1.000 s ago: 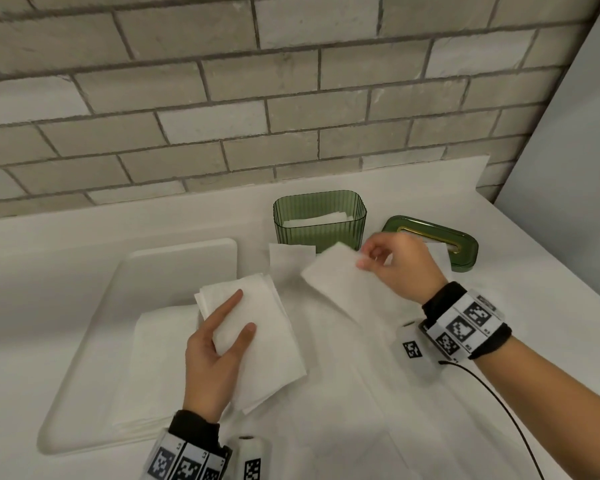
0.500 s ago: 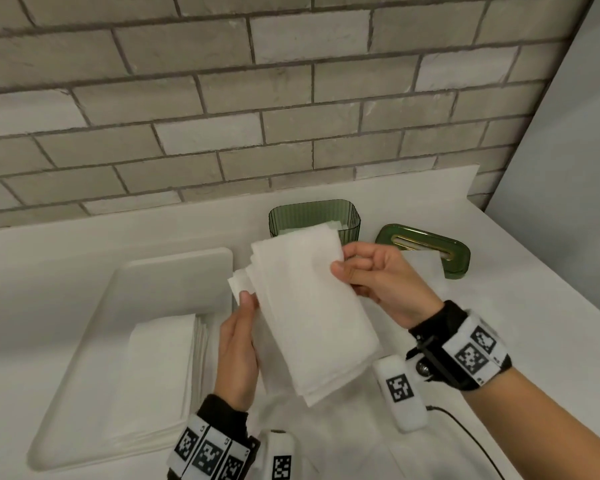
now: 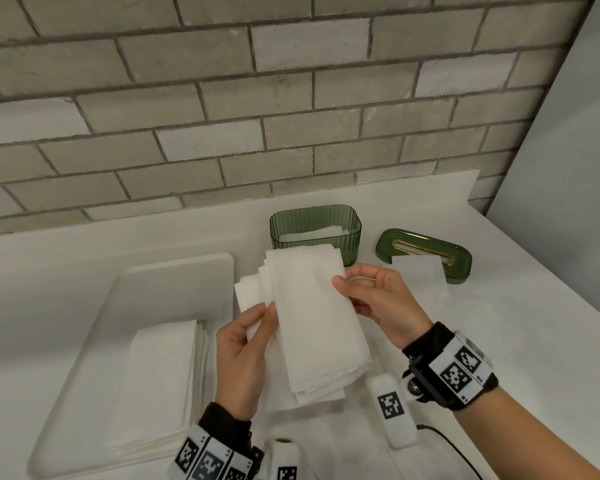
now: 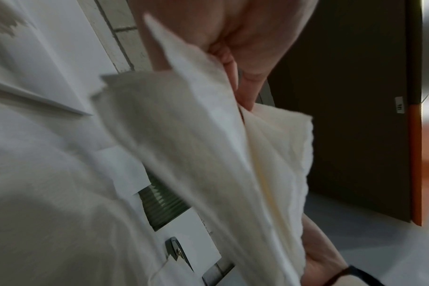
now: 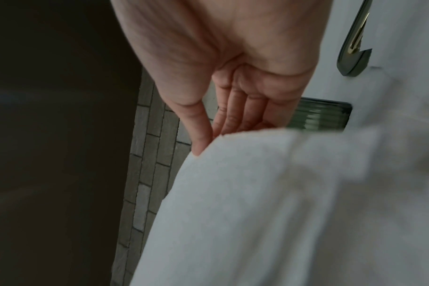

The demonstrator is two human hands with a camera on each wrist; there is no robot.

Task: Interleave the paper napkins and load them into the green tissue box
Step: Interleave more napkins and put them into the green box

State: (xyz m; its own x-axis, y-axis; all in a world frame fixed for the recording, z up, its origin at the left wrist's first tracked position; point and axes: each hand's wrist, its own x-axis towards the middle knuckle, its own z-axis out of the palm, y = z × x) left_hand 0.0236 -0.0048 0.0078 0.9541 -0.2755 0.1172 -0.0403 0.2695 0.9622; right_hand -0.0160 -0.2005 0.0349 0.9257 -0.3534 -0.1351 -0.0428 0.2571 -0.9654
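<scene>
A thick stack of folded white napkins (image 3: 312, 320) hangs above the counter between both hands. My left hand (image 3: 257, 327) grips its left edge, thumb on top and fingers behind. My right hand (image 3: 352, 289) pinches its right edge with the thumb on the front; in the right wrist view the thumb (image 5: 198, 135) and fingers clamp the napkin stack (image 5: 282, 203). The left wrist view shows the napkin stack (image 4: 208, 145) filling the frame. Behind it stands the open green tissue box (image 3: 315, 233) with some napkins inside. Its green lid (image 3: 425, 252) lies to the right.
A white tray (image 3: 174, 282) at the left holds another pile of flat napkins (image 3: 160, 382). One loose napkin (image 3: 418, 277) lies against the lid. A brick wall runs behind the counter, and a grey panel closes the right side.
The stack lay on the counter under my left hand a second ago. Both hands have since lifted it and hold it tilted in front of the green box.
</scene>
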